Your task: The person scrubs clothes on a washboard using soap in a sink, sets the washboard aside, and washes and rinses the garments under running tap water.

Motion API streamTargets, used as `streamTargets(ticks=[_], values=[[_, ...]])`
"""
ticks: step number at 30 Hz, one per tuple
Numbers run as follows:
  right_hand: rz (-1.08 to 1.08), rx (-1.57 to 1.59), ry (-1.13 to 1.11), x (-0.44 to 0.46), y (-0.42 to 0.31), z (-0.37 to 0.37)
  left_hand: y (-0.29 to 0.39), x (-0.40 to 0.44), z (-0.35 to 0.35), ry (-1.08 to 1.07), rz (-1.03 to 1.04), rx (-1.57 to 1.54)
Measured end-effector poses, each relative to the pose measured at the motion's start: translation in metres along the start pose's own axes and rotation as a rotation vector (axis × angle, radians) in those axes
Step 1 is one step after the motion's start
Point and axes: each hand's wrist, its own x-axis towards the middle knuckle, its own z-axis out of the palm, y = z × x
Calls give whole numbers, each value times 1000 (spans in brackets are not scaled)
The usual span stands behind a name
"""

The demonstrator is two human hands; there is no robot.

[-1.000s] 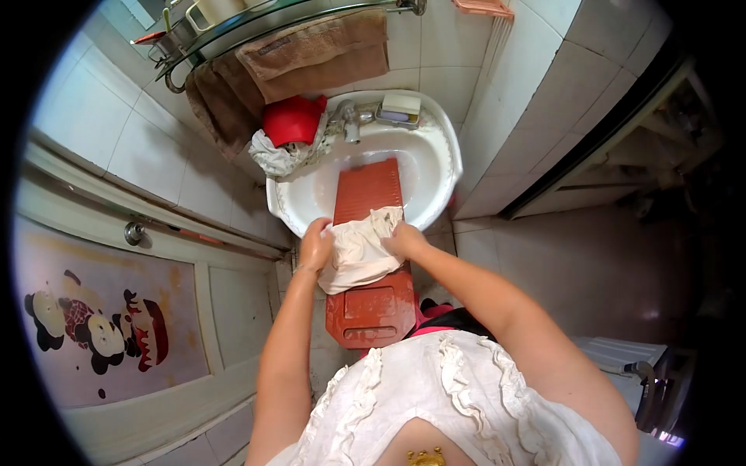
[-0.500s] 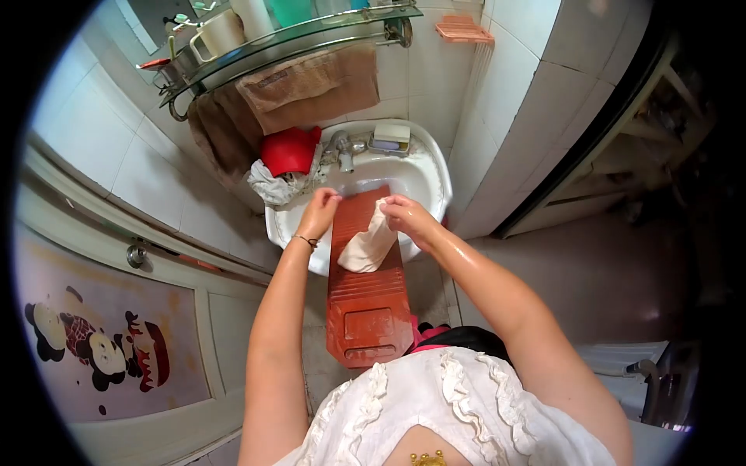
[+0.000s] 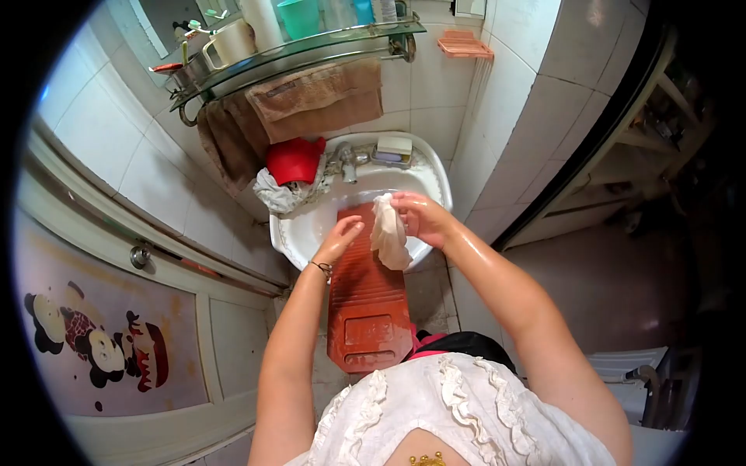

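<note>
A wet cream cloth point(image 3: 390, 237) hangs bunched from my right hand point(image 3: 420, 217), whose fingers pinch its top end. My left hand point(image 3: 340, 236) is to the left of the cloth, apart from it, with nothing visible in it and its fingers curled loosely with gaps. Beneath both hands a red-brown washboard point(image 3: 368, 295) leans with its far end in the white sink point(image 3: 437, 172) and its near end against my body. The faucet point(image 3: 348, 165) stands at the back of the sink.
On the sink's left rim lie a red item point(image 3: 295, 160) and a whitish cloth point(image 3: 273, 194). A soap box point(image 3: 392, 151) sits at the back rim. Brown towels point(image 3: 315, 97) hang under a glass shelf point(image 3: 299, 53) with cups. A door point(image 3: 233, 330) stands at the left.
The cloth, earlier spread between both hands on the washboard, now hangs gathered from my right hand. My left hand has let go of it and, since the last frame, moved down slightly.
</note>
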Motion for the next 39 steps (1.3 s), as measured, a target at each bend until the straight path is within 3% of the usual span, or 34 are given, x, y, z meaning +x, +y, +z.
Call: streamTargets(ticks=[3,5,7,9,11,15,17,19,24,26,27,28,29,31,32,33,35,39], values=[[10,35,-100,-6,-9,23,-29,13,0,-33,80,57],[-22,19,-96,-1,-10,19,-10,-4,16,-200,-13,-370],[-14,-130,27,3,-14,11,-13,-7,7,-200,-41,-331],[-20,-173,71,1,-13,3,-10,-12,0,-16,-26,-290],[-56,-263,284,3,-9,-7,20,-31,-2,147,-13,-382],[-61,-488,421,15,-3,-16,32,-19,-29,239,225,-25],[-172,-573,430,31,-6,-12,52,-9,-36,337,285,187],[-262,-626,439,49,-18,-3,69,6,-44,379,420,187],[-349,-532,356,55,-54,35,101,12,-51,514,480,115],[-456,-496,248,45,-39,35,99,-8,-41,690,451,396],[-402,-557,194,41,-21,25,81,-15,-40,674,475,448],[-435,-737,230,41,9,10,69,-29,-29,636,388,461],[-460,-913,261,37,44,-6,33,-35,-32,582,156,530],[-81,-1110,155,19,97,-36,-33,-58,-24,364,-163,624],[-82,-1253,39,12,130,-59,-59,-74,-20,245,-229,659],[-94,-1395,-81,6,142,-64,-73,-82,-17,140,-137,761],[-17,-1330,-29,7,157,-73,-95,-88,-15,230,-53,830],[56,-1273,20,18,140,-70,-79,-73,-26,93,-234,583]])
